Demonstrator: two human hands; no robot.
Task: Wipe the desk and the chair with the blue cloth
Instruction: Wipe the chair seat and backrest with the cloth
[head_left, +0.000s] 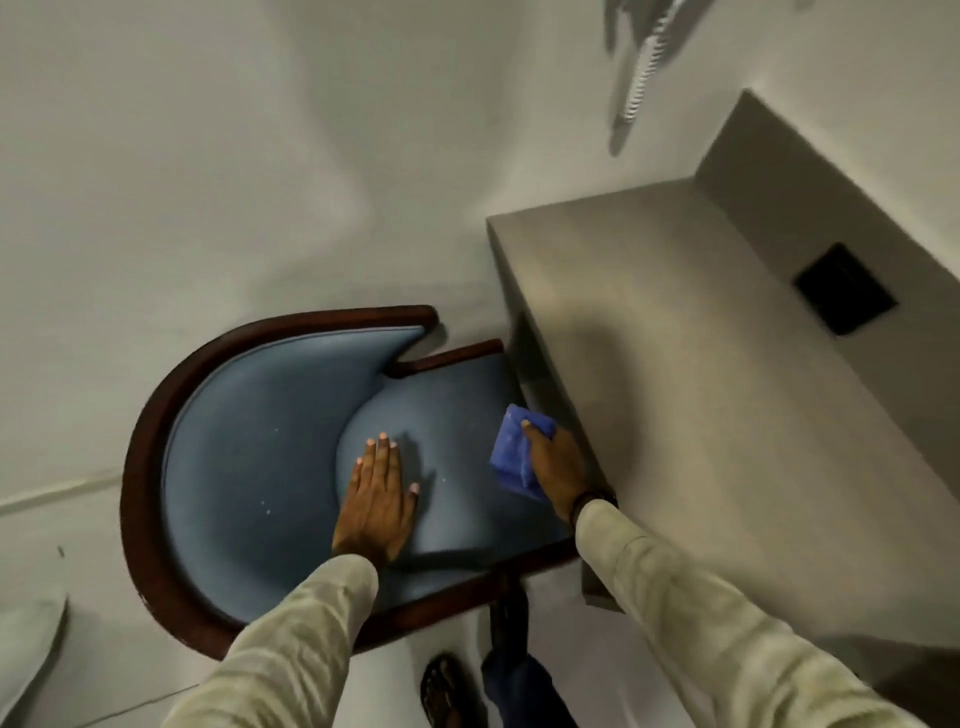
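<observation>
The chair (249, 467) has blue upholstery and a dark curved wooden frame; it stands left of the grey desk (701, 389), its seat front tucked against the desk's edge. My left hand (376, 499) lies flat, fingers together, on the blue seat. My right hand (558, 467) grips the folded blue cloth (511, 454) and presses it on the right part of the seat, next to the desk's side.
A grey raised back panel (831, 197) runs along the desk's far side, with a black rectangular cutout (844, 291) in the top. My sandalled foot (441, 691) and dark trouser leg stand on the pale floor below the chair. A white wall lies behind.
</observation>
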